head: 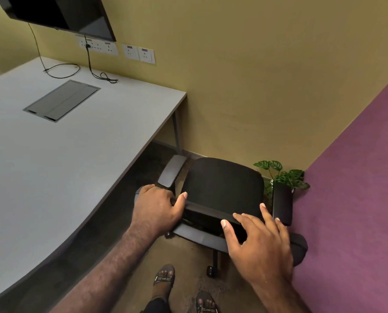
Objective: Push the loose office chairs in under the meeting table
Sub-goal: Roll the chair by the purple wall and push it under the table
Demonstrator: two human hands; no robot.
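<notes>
A black office chair [222, 184] stands in the corner, off the right edge of the white meeting table [53, 159], with its seat facing the yellow wall. My left hand [159, 206] grips the left end of the top of the chair's backrest, thumb over the front. Fingers spread, my right hand [260, 242] lies on the right part of the backrest top, fingertips touching the rim. The chair's grey armrest [171, 170] sits near the table edge. Its other armrest [282, 203] is close to the purple wall. The wheeled base shows below the backrest.
A purple wall [358, 188] runs along the right, close to the chair. A small green plant [283, 175] stands in the corner behind the chair. Cables [98, 73] and a floor-box lid [62, 100] lie on the table. My sandalled feet [163, 279] are on the brown floor.
</notes>
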